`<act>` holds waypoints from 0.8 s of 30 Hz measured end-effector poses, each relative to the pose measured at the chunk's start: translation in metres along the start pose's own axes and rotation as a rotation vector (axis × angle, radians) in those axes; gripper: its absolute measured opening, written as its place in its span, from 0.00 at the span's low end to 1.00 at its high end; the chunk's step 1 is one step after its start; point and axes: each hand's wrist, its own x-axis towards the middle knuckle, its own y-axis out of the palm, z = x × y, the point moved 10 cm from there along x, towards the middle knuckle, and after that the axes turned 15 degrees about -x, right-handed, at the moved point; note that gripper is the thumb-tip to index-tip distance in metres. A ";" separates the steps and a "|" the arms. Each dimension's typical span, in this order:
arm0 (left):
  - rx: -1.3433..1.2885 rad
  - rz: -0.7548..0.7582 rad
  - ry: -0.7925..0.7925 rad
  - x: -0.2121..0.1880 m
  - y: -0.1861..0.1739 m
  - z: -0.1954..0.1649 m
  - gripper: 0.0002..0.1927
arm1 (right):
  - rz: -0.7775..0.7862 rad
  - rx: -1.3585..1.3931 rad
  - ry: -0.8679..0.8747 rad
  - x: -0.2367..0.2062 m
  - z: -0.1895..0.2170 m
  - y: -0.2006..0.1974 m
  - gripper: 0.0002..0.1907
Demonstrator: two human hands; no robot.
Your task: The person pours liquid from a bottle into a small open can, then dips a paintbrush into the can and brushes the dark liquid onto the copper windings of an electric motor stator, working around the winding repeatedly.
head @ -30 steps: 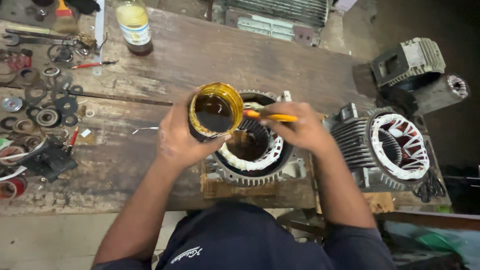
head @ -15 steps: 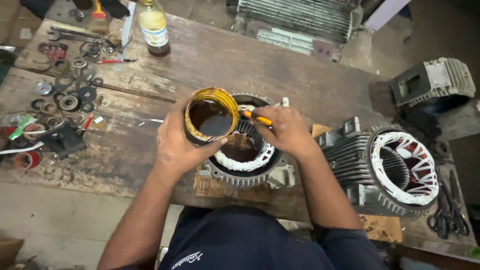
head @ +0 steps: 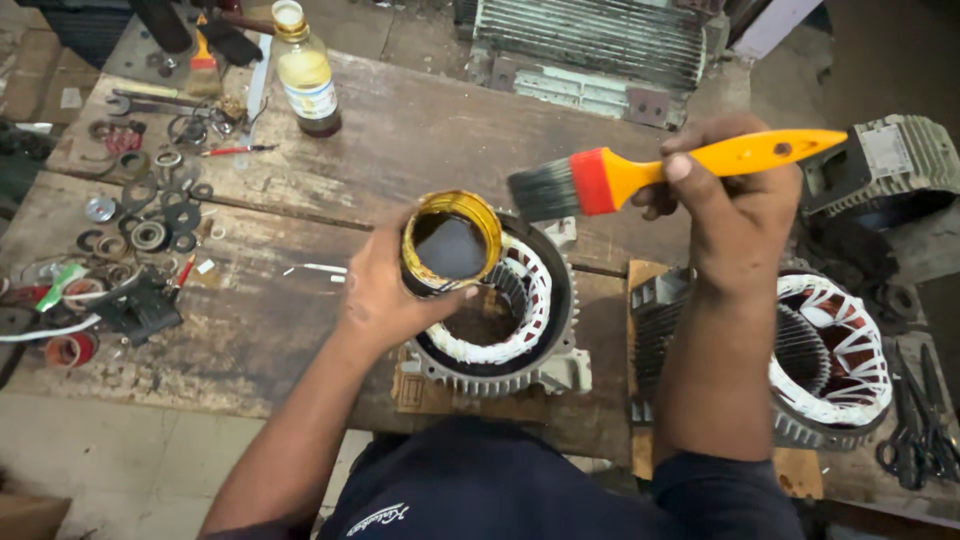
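Head view, the only one: the person's torso in a dark shirt fills the bottom edge and hides the near rim of the wooden workbench; both forearms run up from it. A second motor stator at right is partly covered by the right forearm, its lower edge cut by the bench corner; a third grey motor housing at the far right is clipped by the frame and half in shadow; the finned casing at the top is cut off too. The small washers and rings at left are too small to sort.

Left hand is wrapped around a round tin of dark liquid, fingers closed on its side; the tin stands upright, mouth up, held just above the rim of the open motor stator with white-laced windings; the stator's bore faces up.

Right hand is closed on the orange handle of a paintbrush; the brush's long axis lies nearly level, left to right, the handle end tilted slightly up at right; dark bristles point left, hanging clear above the bench just right of the tin, not touching it. A glass bottle of yellow liquid stands upright, well apart at the far side.
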 end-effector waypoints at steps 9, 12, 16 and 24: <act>-0.090 0.083 0.117 0.027 0.010 -0.001 0.50 | 0.438 -0.449 -0.171 0.044 0.049 0.117 0.06; -0.109 0.099 0.119 0.033 0.007 0.003 0.51 | 0.508 -0.487 -0.069 0.048 0.033 0.135 0.07; -0.127 0.093 0.176 0.040 0.003 0.003 0.50 | 0.519 -0.417 -0.116 0.051 0.030 0.148 0.07; -0.122 0.110 0.169 0.048 0.003 0.010 0.51 | 0.433 -0.363 0.106 0.059 -0.007 0.131 0.06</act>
